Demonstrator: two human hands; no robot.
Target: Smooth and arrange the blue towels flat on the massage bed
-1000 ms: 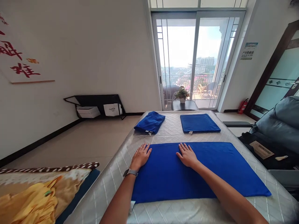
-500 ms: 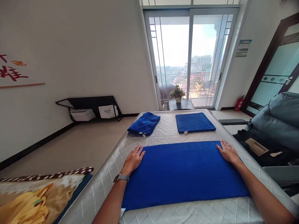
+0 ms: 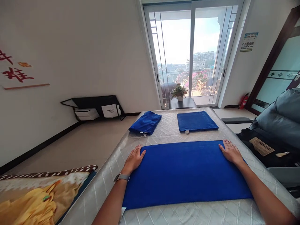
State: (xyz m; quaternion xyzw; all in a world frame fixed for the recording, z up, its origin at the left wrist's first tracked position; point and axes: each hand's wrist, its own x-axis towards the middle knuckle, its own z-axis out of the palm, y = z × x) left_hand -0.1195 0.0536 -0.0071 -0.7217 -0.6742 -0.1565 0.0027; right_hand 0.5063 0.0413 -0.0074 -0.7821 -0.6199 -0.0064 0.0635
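A long blue towel [image 3: 185, 173] lies flat across the quilted grey mattress [image 3: 168, 132] in front of me. My left hand [image 3: 134, 159] rests flat and open on the towel's far left corner; a watch is on that wrist. At the towel's far right corner lies my right hand [image 3: 231, 152], fingers spread and pressed flat. Neither hand holds anything. Farther back on the mattress sit a thick folded blue towel [image 3: 145, 122] at the left and a flat folded blue towel [image 3: 196, 121] at the right.
A patterned cushion [image 3: 35, 197] lies at the lower left. A grey recliner chair [image 3: 278, 125] stands at the right of the mattress. Beyond the mattress are a small dark table with a potted plant [image 3: 179, 92], glass balcony doors and a fire extinguisher [image 3: 243, 100]. A black shelf [image 3: 93, 106] is by the wall.
My right hand slid from the towel's middle out to its far right corner a second ago and has stayed there. The left hand has kept its place.
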